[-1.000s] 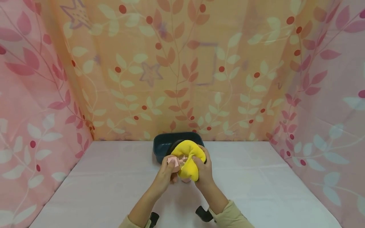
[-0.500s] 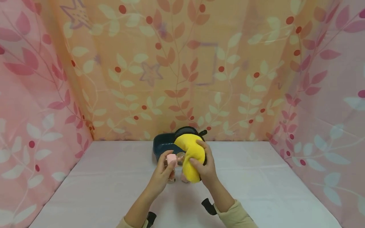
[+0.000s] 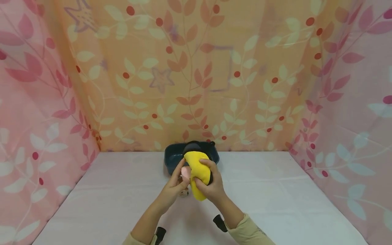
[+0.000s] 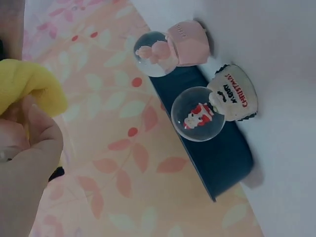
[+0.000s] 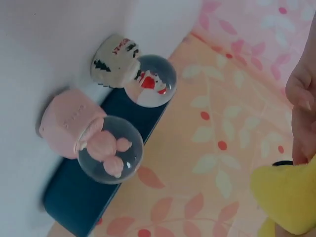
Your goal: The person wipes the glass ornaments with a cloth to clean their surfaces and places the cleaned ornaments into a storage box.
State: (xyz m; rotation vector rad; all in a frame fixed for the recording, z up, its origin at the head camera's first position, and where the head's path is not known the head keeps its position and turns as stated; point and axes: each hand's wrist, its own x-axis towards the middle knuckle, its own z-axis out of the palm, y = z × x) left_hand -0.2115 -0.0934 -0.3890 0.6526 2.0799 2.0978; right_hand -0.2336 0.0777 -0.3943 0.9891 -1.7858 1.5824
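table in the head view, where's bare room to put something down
Bare tablecloth lies left of the left hand, and more right of the right hand. It is crowded mid-table, where the hands, yellow plush, snow globes and dark blue tray cluster.

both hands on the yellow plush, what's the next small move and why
Probably lift the yellow plush slightly before moving it. The left hand and right hand hold it low, and the pink snow globe and Christmas snow globe stand close by, in front of the dark blue tray, where a low sweep might topple them.
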